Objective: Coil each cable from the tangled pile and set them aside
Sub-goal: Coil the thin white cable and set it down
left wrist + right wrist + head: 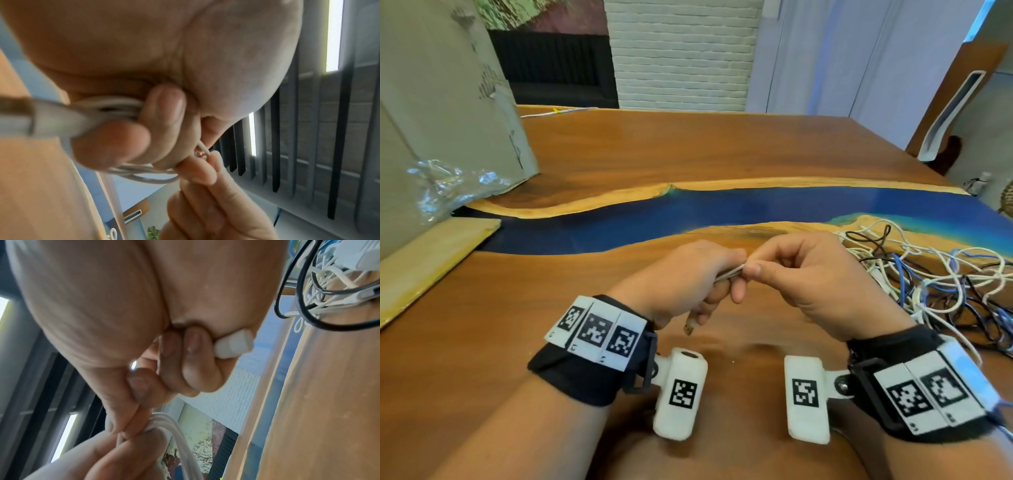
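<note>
A small white cable coil [729,273] sits in my left hand [717,284], whose fingers are curled round it above the table [619,154]. Its USB plug [690,326] hangs below that fist. My right hand [751,268] pinches the coil's strands with thumb and forefinger, right against the left fist. The left wrist view shows the loops [115,104], the plug [30,118] and a thin white end [203,147] at the right fingertips [197,170]. In the right wrist view a white plug [233,344] is tucked under the curled fingers. The tangled pile [928,274] lies to the right.
A large cardboard box [448,102] with crumpled clear plastic [448,185] stands at the left, and a flat cardboard piece [431,260] lies in front of it. One white cable [558,111] lies at the table's far edge. A chair [955,113] stands at the right.
</note>
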`<state>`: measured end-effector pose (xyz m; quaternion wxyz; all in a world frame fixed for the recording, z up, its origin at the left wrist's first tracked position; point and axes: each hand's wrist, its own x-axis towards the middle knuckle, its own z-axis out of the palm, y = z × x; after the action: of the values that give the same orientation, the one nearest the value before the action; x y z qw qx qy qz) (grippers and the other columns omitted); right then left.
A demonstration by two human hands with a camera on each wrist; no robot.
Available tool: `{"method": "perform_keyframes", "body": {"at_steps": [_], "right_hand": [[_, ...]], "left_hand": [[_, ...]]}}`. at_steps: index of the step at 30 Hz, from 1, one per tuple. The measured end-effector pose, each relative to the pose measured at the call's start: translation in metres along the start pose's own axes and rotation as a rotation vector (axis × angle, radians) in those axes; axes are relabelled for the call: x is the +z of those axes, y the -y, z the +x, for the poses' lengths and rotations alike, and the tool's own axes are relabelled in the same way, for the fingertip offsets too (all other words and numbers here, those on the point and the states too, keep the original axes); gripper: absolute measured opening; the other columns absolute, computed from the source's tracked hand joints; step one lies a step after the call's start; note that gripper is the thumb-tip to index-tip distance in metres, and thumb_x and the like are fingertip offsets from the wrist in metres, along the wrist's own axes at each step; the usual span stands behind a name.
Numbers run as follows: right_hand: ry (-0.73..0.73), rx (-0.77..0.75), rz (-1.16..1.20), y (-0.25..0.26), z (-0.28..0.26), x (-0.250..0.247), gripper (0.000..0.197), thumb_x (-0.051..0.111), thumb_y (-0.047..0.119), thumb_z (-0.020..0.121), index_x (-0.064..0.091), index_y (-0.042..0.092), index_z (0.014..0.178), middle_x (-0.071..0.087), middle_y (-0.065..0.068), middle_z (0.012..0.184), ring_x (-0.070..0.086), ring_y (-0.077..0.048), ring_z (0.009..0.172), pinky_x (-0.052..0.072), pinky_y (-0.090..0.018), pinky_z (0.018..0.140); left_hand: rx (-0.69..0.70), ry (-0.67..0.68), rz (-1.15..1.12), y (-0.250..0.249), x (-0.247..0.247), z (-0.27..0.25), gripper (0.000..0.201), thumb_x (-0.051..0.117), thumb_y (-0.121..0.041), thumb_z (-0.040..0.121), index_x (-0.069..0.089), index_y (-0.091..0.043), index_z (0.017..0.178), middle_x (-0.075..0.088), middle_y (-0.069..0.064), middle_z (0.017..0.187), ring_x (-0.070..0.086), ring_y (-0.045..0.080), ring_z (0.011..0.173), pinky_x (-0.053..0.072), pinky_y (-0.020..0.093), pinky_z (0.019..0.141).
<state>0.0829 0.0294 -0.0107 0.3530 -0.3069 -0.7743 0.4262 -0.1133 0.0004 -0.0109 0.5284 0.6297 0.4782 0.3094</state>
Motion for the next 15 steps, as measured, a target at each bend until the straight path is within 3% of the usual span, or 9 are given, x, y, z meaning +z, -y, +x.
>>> {"method": "perform_keyframes", "body": {"at_steps": [2,4,6,8,11,13,15], "right_hand": [[-0.066,-0.004,0.054,-0.005,0.003,0.003,0.010,0.072,0.004,0.091,0.073,-0.004,0.084,0.060,0.010,0.054,0.047,0.001,0.046,0.035,-0.009,0.053],[-0.116,0.003,0.036,-0.010,0.005,0.005,0.009,0.078,0.014,0.087,0.074,0.008,0.093,0.052,0.004,0.053,0.041,-0.008,0.050,0.033,-0.025,0.054],[-0.085,0.004,-0.087,-0.011,0.005,0.007,0.007,0.075,0.022,0.091,0.079,0.018,0.096,0.059,0.004,0.059,0.050,-0.015,0.057,0.039,-0.033,0.058],[-0.055,0.007,-0.190,-0.010,0.005,0.007,0.017,0.068,0.026,0.096,0.081,0.021,0.086,0.066,0.009,0.064,0.056,-0.010,0.062,0.045,-0.028,0.061],[-0.090,0.068,-0.163,-0.013,0.006,0.006,0.030,0.063,0.028,0.099,0.076,0.013,0.077,0.048,0.013,0.052,0.041,-0.004,0.052,0.035,-0.016,0.053],[-0.076,0.150,-0.046,-0.015,0.005,0.003,0.037,0.059,0.028,0.101,0.072,0.004,0.077,0.042,0.010,0.052,0.034,-0.004,0.048,0.031,-0.016,0.048],[-0.053,0.226,0.086,-0.015,0.005,0.002,0.038,0.057,0.028,0.102,0.072,0.005,0.076,0.038,0.006,0.052,0.029,-0.009,0.047,0.027,-0.020,0.044]], "left_hand": [[-0.017,0.009,-0.025,-0.001,-0.001,-0.001,0.049,0.034,-0.021,0.107,0.056,-0.008,0.065,0.024,0.000,0.047,0.021,0.017,0.043,0.037,0.033,0.051],[-0.041,0.012,-0.060,-0.003,-0.003,-0.003,0.048,0.035,-0.018,0.103,0.056,-0.009,0.060,0.021,0.000,0.047,0.018,0.018,0.043,0.033,0.031,0.049],[-0.055,-0.019,-0.101,-0.003,-0.005,-0.004,0.047,0.037,-0.018,0.101,0.060,-0.006,0.062,0.019,0.000,0.048,0.015,0.017,0.044,0.026,0.028,0.047],[-0.058,-0.092,-0.137,-0.003,-0.004,-0.002,0.043,0.042,-0.015,0.100,0.064,-0.004,0.065,0.019,0.000,0.050,0.015,0.015,0.044,0.022,0.027,0.045],[-0.021,-0.227,-0.131,0.001,0.002,0.006,0.039,0.051,-0.015,0.102,0.064,-0.006,0.066,0.028,-0.003,0.049,0.024,0.013,0.043,0.030,0.028,0.047],[0.030,-0.294,-0.081,0.003,0.007,0.011,0.031,0.056,-0.017,0.103,0.066,-0.007,0.074,0.038,-0.005,0.052,0.034,0.011,0.048,0.037,0.029,0.053],[0.063,-0.330,-0.062,0.004,0.009,0.013,0.024,0.059,-0.020,0.103,0.066,-0.012,0.082,0.043,-0.004,0.057,0.038,0.011,0.052,0.038,0.029,0.054]]}}
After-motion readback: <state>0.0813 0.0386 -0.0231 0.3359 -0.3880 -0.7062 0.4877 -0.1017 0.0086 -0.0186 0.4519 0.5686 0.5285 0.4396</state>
